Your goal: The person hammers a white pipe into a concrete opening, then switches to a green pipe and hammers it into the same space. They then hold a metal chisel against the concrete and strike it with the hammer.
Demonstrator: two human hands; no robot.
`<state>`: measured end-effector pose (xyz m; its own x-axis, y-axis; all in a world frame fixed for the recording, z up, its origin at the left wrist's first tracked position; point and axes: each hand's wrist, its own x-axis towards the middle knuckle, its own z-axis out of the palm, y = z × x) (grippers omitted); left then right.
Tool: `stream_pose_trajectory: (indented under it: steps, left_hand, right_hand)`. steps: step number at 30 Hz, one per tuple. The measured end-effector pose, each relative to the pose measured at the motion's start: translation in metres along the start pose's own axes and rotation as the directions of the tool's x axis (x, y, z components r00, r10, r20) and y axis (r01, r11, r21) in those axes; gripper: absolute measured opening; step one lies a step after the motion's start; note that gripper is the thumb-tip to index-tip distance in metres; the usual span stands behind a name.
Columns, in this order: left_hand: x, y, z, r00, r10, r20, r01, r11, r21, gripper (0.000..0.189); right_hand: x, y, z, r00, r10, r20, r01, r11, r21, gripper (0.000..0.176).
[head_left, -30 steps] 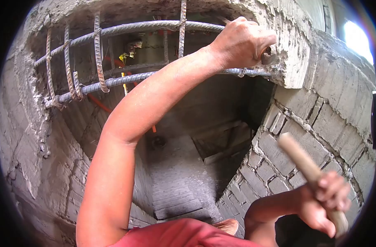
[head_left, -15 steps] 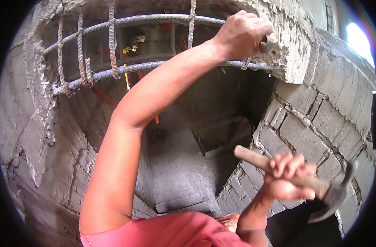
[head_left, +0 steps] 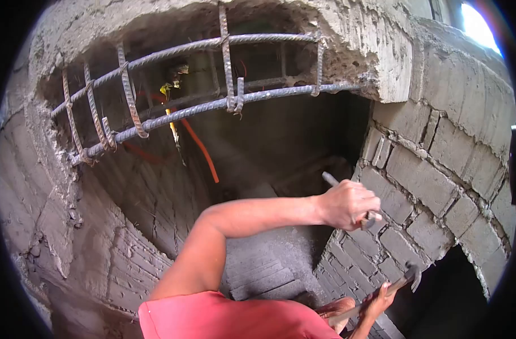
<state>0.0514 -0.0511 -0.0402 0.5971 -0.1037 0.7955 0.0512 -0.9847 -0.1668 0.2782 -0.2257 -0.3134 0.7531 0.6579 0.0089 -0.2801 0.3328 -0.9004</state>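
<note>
Grey brick wall (head_left: 433, 186), broken concrete beam (head_left: 371, 51), exposed rebar (head_left: 212, 104), bright window (head_left: 475, 22) top right

The left arm rises from the near shoulder, bends sharply at the elbow and runs its forearm almost level to the right. The wrist is straight. The left hand (head_left: 348, 204) sits mid-scene, clenched in a tight fist with its back turned up and its fingers (head_left: 368, 207) curled under in a grip. The right hand (head_left: 378, 300) is low and near, at the bottom right, and is mostly hidden, though what shows is closed in a grip too. Only a sliver of its wrist shows below. The two hands are well apart, the left one higher.
</note>
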Motion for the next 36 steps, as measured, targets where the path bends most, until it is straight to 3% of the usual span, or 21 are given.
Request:
stream_pose_trajectory:
  steps: [2, 5, 6, 9, 11, 12, 13, 15, 17, 18, 19, 21, 23, 25, 27, 29, 30, 36]
  left_hand:
    - [-0.013, -0.006, 0.009, 0.992, -0.12, -0.043, 0.12, 0.993, -0.015, 0.032]
    - [-0.001, -0.01, -0.005, 0.969, -0.234, -0.082, 0.239, 0.969, 0.058, 0.027]
    - [0.011, -0.009, -0.012, 0.98, -0.155, -0.123, 0.168, 0.981, 0.102, 0.026]
    - [0.055, 0.002, -0.051, 0.976, 0.08, -0.202, -0.029, 0.97, 0.24, 0.021]
    - [0.08, 0.005, -0.066, 0.863, 0.366, -0.348, -0.258, 0.912, 0.319, 0.024]
    - [0.086, 0.007, -0.068, 0.802, 0.419, -0.425, -0.307, 0.901, 0.308, 0.029]
    - [0.09, 0.007, -0.067, 0.714, 0.509, -0.481, -0.368, 0.857, 0.362, 0.034]
    - [0.082, 0.008, -0.067, 0.677, 0.551, -0.488, -0.408, 0.833, 0.375, 0.033]
    - [0.06, 0.01, -0.067, 0.839, 0.439, -0.321, -0.349, 0.887, 0.302, 0.036]
    - [0.056, 0.006, -0.052, 0.843, 0.314, -0.436, -0.241, 0.947, 0.214, 0.032]
    - [0.054, 0.003, -0.045, 0.869, 0.217, -0.445, -0.147, 0.972, 0.185, 0.029]
    - [0.058, -0.015, -0.033, 0.843, 0.166, -0.512, -0.132, 0.986, 0.103, 0.023]
    - [0.074, -0.018, -0.037, 0.85, 0.226, -0.476, -0.164, 0.972, 0.168, 0.02]
    - [0.092, -0.017, -0.042, 0.85, 0.357, -0.387, -0.214, 0.906, 0.366, 0.018]
    - [0.11, -0.036, -0.041, 0.818, 0.427, -0.386, -0.266, 0.875, 0.405, 0.019]
    - [0.124, -0.058, -0.045, 0.768, 0.49, -0.411, -0.295, 0.842, 0.452, 0.021]
    - [0.126, -0.068, -0.048, 0.772, 0.494, -0.4, -0.294, 0.835, 0.465, 0.022]
    - [0.088, -0.095, -0.064, 0.852, 0.479, -0.212, -0.327, 0.804, 0.497, 0.038]
  right_hand:
    - [0.01, 0.011, -0.031, 0.997, 0.052, 0.061, -0.044, 0.992, -0.12, 0.025]
    - [0.02, 0.002, -0.026, 0.998, 0.034, 0.057, -0.027, 0.992, -0.121, 0.026]
    - [0.012, -0.028, 0.002, 0.994, 0.043, 0.097, -0.035, 0.996, -0.077, 0.027]
    - [0.018, -0.084, 0.064, 0.939, -0.124, 0.322, 0.09, 0.989, 0.119, 0.034]
    - [0.009, -0.117, 0.101, 0.853, -0.261, 0.453, 0.128, 0.944, 0.304, 0.043]
    - [-0.007, -0.129, 0.122, 0.883, -0.264, 0.388, 0.117, 0.924, 0.363, 0.048]
    - [-0.015, -0.121, 0.127, 0.831, -0.252, 0.497, 0.09, 0.941, 0.327, 0.048]
    - [-0.009, -0.047, 0.106, 0.798, -0.291, 0.528, 0.278, 0.955, 0.107, 0.046]
    - [-0.041, -0.035, 0.088, 0.793, -0.277, 0.543, 0.357, 0.933, -0.045, 0.044]
    - [-0.039, -0.015, 0.07, 0.794, -0.264, 0.548, 0.38, 0.918, -0.109, 0.047]
    - [-0.042, -0.019, 0.063, 0.802, -0.256, 0.54, 0.376, 0.918, -0.125, 0.047]
    - [-0.044, -0.034, 0.055, 0.743, -0.104, 0.661, 0.328, 0.918, -0.225, 0.05]
    - [-0.044, -0.049, 0.068, 0.769, -0.164, 0.618, 0.368, 0.904, -0.217, 0.05]
    - [-0.049, -0.075, 0.083, 0.8, -0.214, 0.56, 0.399, 0.887, -0.231, 0.044]
    - [-0.045, -0.078, 0.083, 0.772, -0.208, 0.6, 0.428, 0.869, -0.249, 0.047]
    - [-0.045, -0.067, 0.092, 0.789, -0.353, 0.502, 0.31, 0.935, 0.172, 0.057]
    - [-0.042, -0.063, 0.093, 0.788, -0.339, 0.514, 0.242, 0.938, 0.248, 0.065]
    - [-0.024, -0.026, 0.102, 0.808, -0.326, 0.491, 0.094, 0.894, 0.439, 0.06]
